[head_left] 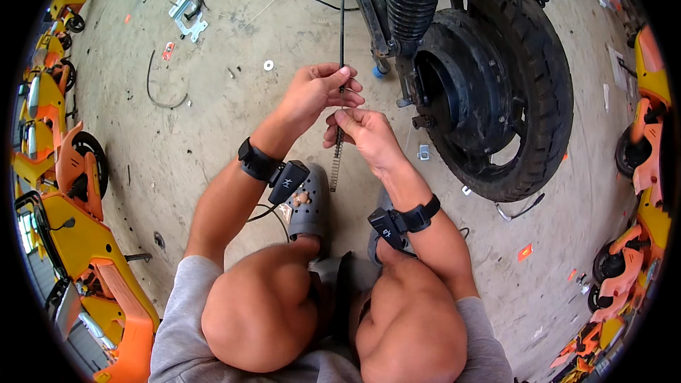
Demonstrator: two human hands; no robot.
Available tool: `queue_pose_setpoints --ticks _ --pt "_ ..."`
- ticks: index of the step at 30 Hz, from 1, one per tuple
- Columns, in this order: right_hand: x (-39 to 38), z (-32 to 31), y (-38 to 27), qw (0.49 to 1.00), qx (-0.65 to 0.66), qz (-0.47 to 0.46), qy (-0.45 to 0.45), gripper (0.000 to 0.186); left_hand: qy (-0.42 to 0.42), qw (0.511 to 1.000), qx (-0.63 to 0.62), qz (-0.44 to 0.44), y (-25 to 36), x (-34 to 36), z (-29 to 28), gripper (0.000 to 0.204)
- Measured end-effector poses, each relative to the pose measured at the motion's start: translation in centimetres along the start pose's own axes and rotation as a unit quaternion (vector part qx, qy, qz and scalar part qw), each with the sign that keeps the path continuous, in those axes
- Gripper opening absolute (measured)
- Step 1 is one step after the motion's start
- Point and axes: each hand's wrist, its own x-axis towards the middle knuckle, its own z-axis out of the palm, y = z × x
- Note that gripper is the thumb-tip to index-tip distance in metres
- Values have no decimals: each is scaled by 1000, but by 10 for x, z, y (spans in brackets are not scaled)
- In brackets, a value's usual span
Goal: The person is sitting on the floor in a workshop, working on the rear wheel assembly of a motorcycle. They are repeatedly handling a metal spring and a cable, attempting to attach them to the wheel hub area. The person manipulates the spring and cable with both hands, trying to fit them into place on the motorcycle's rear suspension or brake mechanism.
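Note:
A thin black cable (342,28) hangs down from the top of the view beside the wheel. My left hand (323,89) pinches it with thumb and fingers, the other fingers loosely curled. Just below, my right hand (358,133) grips the cable's lower end, where a long thin coil spring (334,170) dangles beneath my fingers. What exactly lies under the right fingertips is hidden. Right of both hands stand a black wheel with tyre (536,92) and a shock absorber with a black coil spring (412,3).
I squat on concrete floor (227,78) with a metal bracket (191,25), washer (268,65), black hose (152,92) and scattered small bits. Yellow-orange scooters line the left (85,269) and right (649,71) edges. A grey clog (305,206) shows under my arms.

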Motion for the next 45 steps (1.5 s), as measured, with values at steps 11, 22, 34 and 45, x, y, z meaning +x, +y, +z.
queue_pose_setpoints --ticks 11,22,34,45 --pt "-12 -2 -1 999 2 -34 -8 27 -87 993 35 -66 -10 -26 6 47" --pt "-16 -10 -6 999 32 29 -21 27 -103 981 166 6 -12 -12 5 41" --pt "-27 -26 16 959 265 25 -98 41 -68 973 204 84 -12 -18 12 38" --pt "-32 -10 21 979 142 136 -44 38 -61 985 142 75 -16 -20 9 36"
